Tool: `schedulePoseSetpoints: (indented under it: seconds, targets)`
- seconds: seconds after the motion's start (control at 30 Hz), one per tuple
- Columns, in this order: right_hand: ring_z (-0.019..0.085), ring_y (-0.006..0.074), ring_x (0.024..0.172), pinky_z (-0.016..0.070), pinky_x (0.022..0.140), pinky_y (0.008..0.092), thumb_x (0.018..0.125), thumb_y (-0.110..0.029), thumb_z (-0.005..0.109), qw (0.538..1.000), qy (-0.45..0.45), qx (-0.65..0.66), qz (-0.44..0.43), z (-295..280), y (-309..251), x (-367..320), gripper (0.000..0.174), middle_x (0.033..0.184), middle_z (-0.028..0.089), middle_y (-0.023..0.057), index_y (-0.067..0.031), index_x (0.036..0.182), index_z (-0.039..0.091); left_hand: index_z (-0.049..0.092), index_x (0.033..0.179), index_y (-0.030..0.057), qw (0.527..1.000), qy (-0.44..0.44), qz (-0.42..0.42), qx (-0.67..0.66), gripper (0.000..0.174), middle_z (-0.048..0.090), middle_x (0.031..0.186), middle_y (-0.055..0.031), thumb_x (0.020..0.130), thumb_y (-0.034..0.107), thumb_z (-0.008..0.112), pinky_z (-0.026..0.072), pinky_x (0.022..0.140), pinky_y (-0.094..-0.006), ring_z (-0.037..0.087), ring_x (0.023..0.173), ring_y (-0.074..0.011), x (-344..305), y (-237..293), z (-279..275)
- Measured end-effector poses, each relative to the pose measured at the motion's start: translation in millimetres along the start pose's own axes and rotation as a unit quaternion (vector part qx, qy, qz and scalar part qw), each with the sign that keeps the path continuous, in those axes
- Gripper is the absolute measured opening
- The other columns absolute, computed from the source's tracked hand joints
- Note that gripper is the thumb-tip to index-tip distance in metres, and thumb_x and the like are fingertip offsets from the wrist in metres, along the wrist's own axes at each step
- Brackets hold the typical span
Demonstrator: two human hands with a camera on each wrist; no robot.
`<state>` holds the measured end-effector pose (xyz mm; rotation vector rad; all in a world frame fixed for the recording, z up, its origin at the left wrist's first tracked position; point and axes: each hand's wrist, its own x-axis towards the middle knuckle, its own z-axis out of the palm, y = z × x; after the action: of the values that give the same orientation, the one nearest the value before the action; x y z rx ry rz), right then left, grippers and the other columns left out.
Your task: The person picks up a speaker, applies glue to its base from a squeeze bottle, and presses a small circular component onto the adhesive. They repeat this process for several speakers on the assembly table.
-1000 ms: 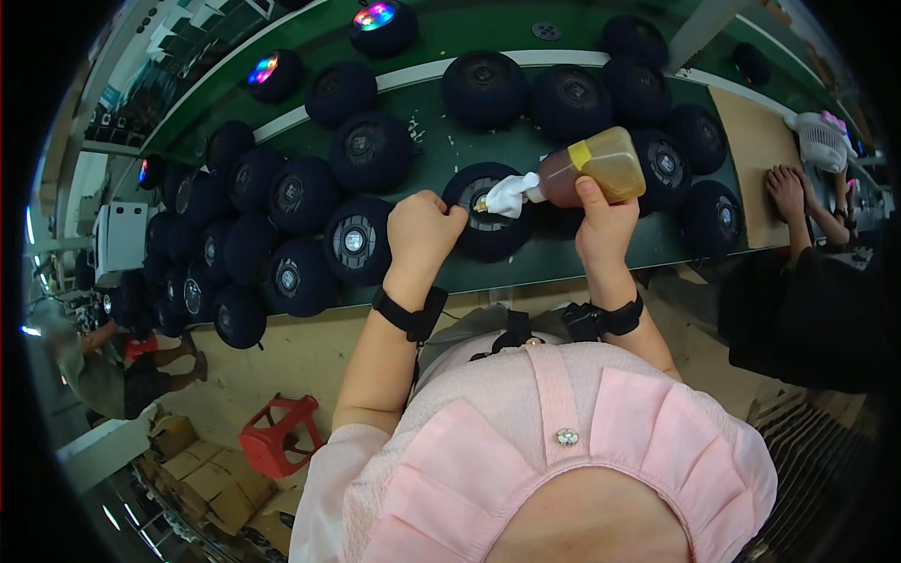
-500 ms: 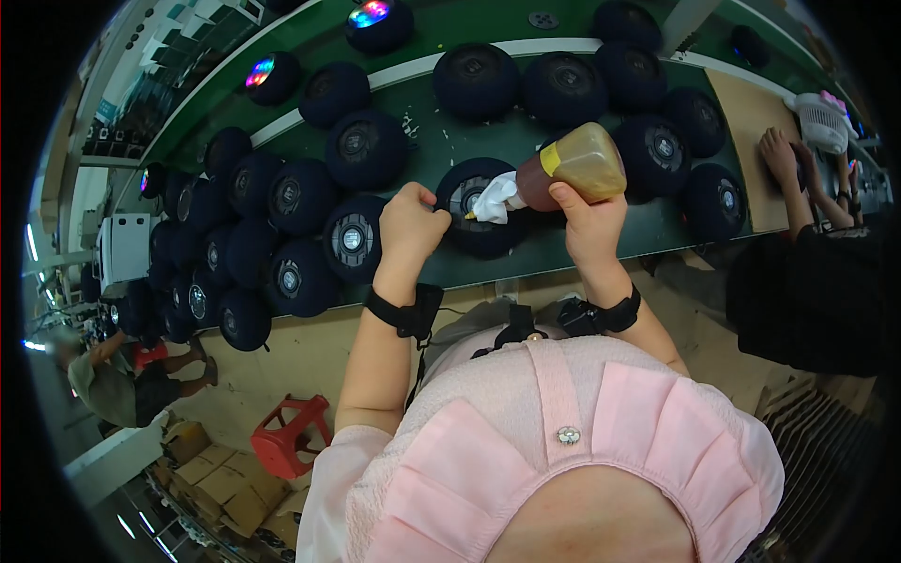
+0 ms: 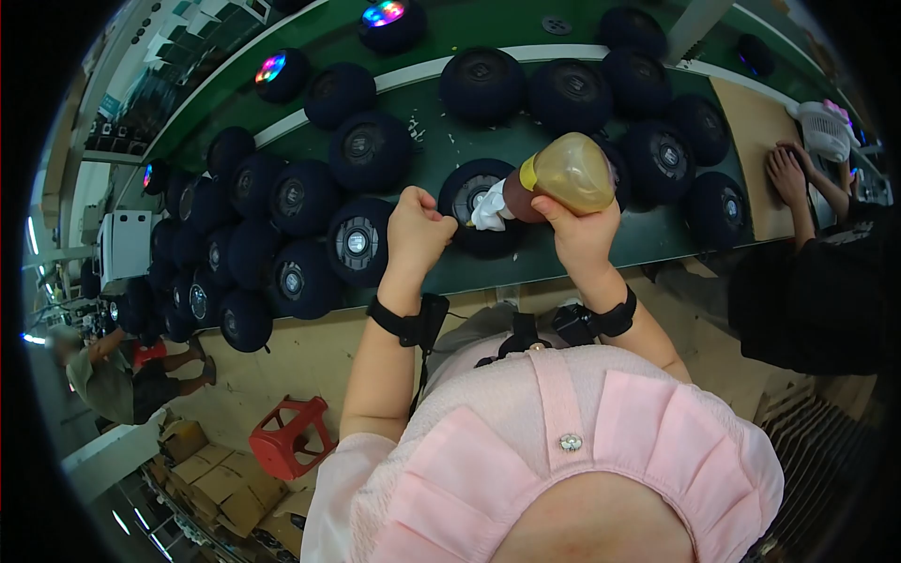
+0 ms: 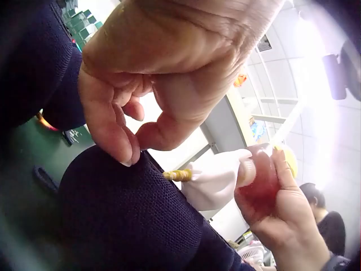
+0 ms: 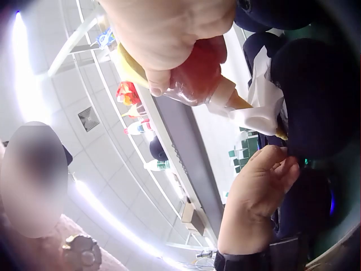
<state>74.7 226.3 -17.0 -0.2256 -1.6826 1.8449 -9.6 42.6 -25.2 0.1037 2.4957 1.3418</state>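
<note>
A dark blue fabric-covered round unit [image 3: 483,246] lies on the green table with its ridged disc facing up. At its left edge is my left hand [image 3: 419,235]; in the left wrist view, thumb and index finger pinch the rim of the fabric [image 4: 130,209]. My right hand [image 3: 584,236] grips a tilted squeeze bottle [image 3: 572,174] of amber and reddish liquid with a yellow band. White cloth [image 3: 490,206] wraps its neck. The yellowish nozzle tip [image 4: 178,175] points at the disc's edge, close to my left fingertips; whether it touches is unclear.
Several similar round units [image 3: 357,244] stand left, behind and right on the table. Two at the back [image 3: 384,14] glow in colours. Another person's hands [image 3: 788,174] rest at a brown board [image 3: 751,122] on the right. A red stool [image 3: 289,436] stands on the floor.
The bottle has shifted left and its base has tipped toward the head camera. Its nozzle has moved from the disc's upper part toward the lower left edge, nearer my left hand.
</note>
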Motion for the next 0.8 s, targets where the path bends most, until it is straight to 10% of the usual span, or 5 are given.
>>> schedulePoseSetpoints:
  seconds: [0.37,0.8]
  targets:
    - [0.059,0.0155,0.088,0.0468,0.079,0.0281,0.055,-0.017,0.086,0.997,-0.018,-0.06,-0.054,3,-12,-6,0.065,0.098,0.06,0.0074,0.0024,0.107,0.051,0.049,0.08,0.0007,1.0,0.012,-0.011,0.006,0.026,0.055,0.063,-0.0077,0.06,0.008,0.064,0.0461,0.057,-0.0288,0.057,0.059,-0.0191,2,-10,3]
    - [0.058,0.0141,0.087,0.0434,0.081,0.0258,0.069,-0.018,0.077,0.999,0.05,0.012,-0.01,-9,5,-1,0.041,0.095,0.062,0.0052,0.0007,0.1,0.058,0.049,0.081,0.001,1.0,0.024,-0.004,-0.004,0.024,0.055,0.063,-0.007,0.062,0.007,0.063,0.0454,0.057,-0.0283,0.056,0.058,-0.0184,-2,-11,5]
